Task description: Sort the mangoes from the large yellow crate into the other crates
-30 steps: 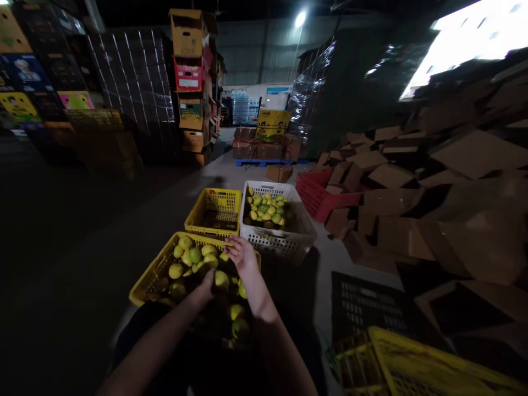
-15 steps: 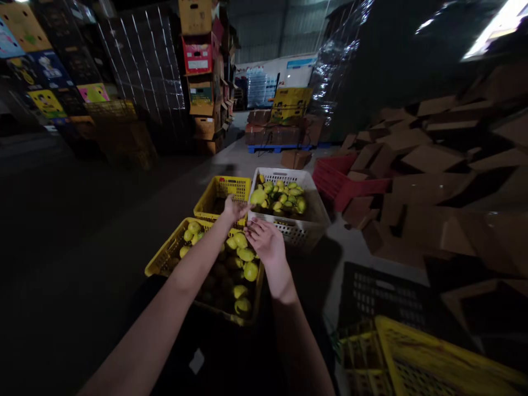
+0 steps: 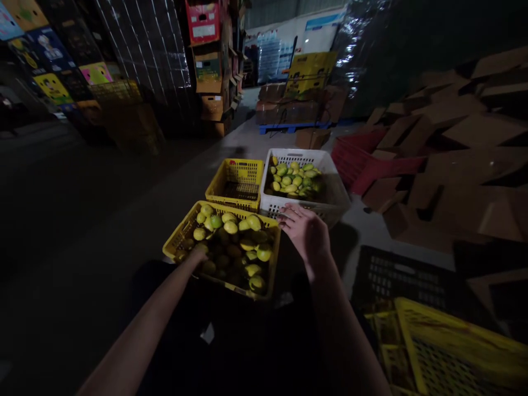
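My left hand (image 3: 198, 254) reaches into the near yellow crate (image 3: 172, 242), low among the lemons (image 3: 230, 226) at its left side. Its fingers are dim and partly hidden, so a hold cannot be made out. To the right, my right hand (image 3: 304, 230) hovers with fingers stretched out and nothing in them, by the front wall of the white crate (image 3: 336, 190). Inside that white crate lies a heap of yellow and greenish lemons (image 3: 292, 180). Behind the near crate stands another yellow crate (image 3: 212, 190), its slatted bottom showing.
A red crate (image 3: 355, 162) and piled flattened cardboard boxes (image 3: 454, 187) lie to the right. At the lower right are a black crate (image 3: 402, 275) and a yellow crate (image 3: 454, 346). Stacked cartons (image 3: 208, 69) and a blue pallet (image 3: 284, 128) stand farther back.
My left hand has moved from the white crate's left edge back and down into the near yellow crate. My right hand stays open near the white crate. The camera view has tilted down.
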### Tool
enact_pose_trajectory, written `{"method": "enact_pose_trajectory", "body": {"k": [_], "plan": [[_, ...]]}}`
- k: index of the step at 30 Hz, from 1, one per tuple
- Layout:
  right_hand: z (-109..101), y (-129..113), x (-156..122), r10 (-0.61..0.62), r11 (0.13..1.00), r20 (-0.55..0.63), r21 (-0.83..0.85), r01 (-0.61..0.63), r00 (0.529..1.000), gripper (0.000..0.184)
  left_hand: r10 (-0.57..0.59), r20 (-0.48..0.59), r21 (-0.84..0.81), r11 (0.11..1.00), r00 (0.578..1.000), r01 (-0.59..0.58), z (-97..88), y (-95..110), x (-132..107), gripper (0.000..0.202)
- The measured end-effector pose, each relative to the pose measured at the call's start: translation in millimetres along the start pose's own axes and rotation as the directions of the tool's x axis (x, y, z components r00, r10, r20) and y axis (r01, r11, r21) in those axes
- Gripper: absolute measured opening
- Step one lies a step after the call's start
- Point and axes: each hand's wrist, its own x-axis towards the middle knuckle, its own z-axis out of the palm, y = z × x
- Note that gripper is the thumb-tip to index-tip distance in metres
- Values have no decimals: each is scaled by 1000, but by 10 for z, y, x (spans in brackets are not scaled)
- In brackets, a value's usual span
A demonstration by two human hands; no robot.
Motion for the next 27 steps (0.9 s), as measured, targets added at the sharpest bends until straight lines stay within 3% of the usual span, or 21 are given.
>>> {"method": "enact_pose_trajectory", "body": {"k": [3, 6, 10, 16, 23, 27], "plan": [[-24, 43, 22, 7, 999, -5, -51, -7, 1000, 21, -166, 63, 72, 984, 984, 161, 315, -209, -65, 39], [-28, 65, 55, 10, 996, 11, -90, -9, 1000, 24, -234, 22, 88, 969, 972, 231, 437, -302, 25, 54], [6, 67, 52, 42, 989, 53, -146, -33, 998, 23, -242, -11, 64, 968, 970, 242, 463, -319, 241, 84], [35, 66, -2, 89, 989, 29, -117, -85, 996, 21, -192, 50, 44, 981, 980, 190, 501, -304, 476, 82], [57, 47, 66, 70, 996, -55, -44, -73, 996, 15, -90, 66, -85, 992, 994, 96, 385, -419, 442, 45], [132, 92, 106, 100, 995, -70, 19, -99, 992, 11, -23, 116, -239, 970, 993, 50, 100, -394, 486, 49]]}}
